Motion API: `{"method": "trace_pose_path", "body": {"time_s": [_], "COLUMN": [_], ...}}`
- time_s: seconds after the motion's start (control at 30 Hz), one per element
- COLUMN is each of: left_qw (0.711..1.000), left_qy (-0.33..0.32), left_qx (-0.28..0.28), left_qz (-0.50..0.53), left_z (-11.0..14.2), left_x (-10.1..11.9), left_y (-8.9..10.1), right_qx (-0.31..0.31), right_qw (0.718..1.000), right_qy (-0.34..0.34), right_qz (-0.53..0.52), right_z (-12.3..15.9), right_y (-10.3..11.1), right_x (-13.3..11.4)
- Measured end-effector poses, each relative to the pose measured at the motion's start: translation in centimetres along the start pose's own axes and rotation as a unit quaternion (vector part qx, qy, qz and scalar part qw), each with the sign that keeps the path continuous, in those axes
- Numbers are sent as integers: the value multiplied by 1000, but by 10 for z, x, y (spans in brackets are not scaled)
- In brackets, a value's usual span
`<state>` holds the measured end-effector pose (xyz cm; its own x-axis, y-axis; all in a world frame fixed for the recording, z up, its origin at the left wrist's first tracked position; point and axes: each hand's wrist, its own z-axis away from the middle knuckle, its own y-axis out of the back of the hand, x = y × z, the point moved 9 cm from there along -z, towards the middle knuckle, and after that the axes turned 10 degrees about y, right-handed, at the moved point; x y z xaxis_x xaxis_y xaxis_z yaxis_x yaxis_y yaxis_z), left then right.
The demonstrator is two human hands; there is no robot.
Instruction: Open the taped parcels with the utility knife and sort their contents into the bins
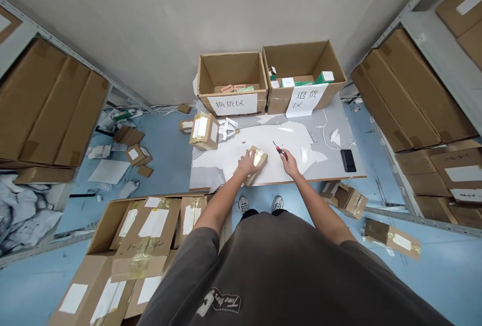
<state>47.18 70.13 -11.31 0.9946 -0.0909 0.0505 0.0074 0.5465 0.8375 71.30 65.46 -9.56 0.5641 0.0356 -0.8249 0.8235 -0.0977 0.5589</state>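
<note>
In the head view, my left hand (248, 161) holds a small taped cardboard box (259, 159) at the front of the table, its fingers over the top. Much of that box lies hidden under the hand. To the right of it, my right hand (289, 164) grips a red-and-black utility knife (279, 150). The thin blade points away from me, toward the back left, and is apart from the box. Under both hands is the table (248, 137), its white surface covering torn in places.
Two open cartons, one with green and red packs (234, 88), the other with green-white packs (297, 83), stand at the table's back. A taped box (204, 131) sits left, a black phone (348, 160) right. Stacked boxes (150, 230) are behind my left arm; opened boxes (344, 199) lie on the floor.
</note>
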Motion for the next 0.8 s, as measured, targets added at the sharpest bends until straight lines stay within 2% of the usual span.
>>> {"method": "trace_pose_path", "body": {"time_s": [0.07, 0.13, 0.2, 0.27, 0.33, 0.4, 0.47, 0.53, 0.6, 0.67, 0.8], "left_qw": [997, 993, 992, 995, 996, 981, 945, 919, 921, 935, 973], "left_qy": [71, 113, 119, 93, 8, -142, -287, -352, -350, -318, -191], "left_qx": [11, 9, 5, 30, 73, 78, 33, -15, -26, -11, 39], "left_qz": [19, 31, 28, 2, -45, -103, -154, -176, -171, -155, -121], "left_z": [-3, -6, -9, -11, -10, -2, 12, 20, 18, 12, 1], "left_x": [-1, 0, 0, -2, 0, 9, 16, 16, 17, 21, 27], "left_y": [0, 0, 1, 8, 17, 15, -1, -16, -21, -19, -9], "right_qx": [26, 45, 62, 82, 101, 107, 99, 90, 89, 89, 63], "right_qw": [997, 988, 973, 957, 945, 937, 933, 931, 928, 925, 923], "right_qy": [-42, -79, -106, -118, -123, -125, -125, -124, -124, -134, -160], "right_qz": [-56, -126, -196, -251, -287, -308, -322, -331, -340, -345, -345], "right_z": [2, 4, 7, 9, 11, 12, 11, 10, 9, 8, 10], "right_y": [-5, -10, -14, -14, -12, -10, -10, -12, -15, -19, -30], "right_x": [4, 9, 12, 12, 10, 7, 1, -4, -8, -7, 1]}}
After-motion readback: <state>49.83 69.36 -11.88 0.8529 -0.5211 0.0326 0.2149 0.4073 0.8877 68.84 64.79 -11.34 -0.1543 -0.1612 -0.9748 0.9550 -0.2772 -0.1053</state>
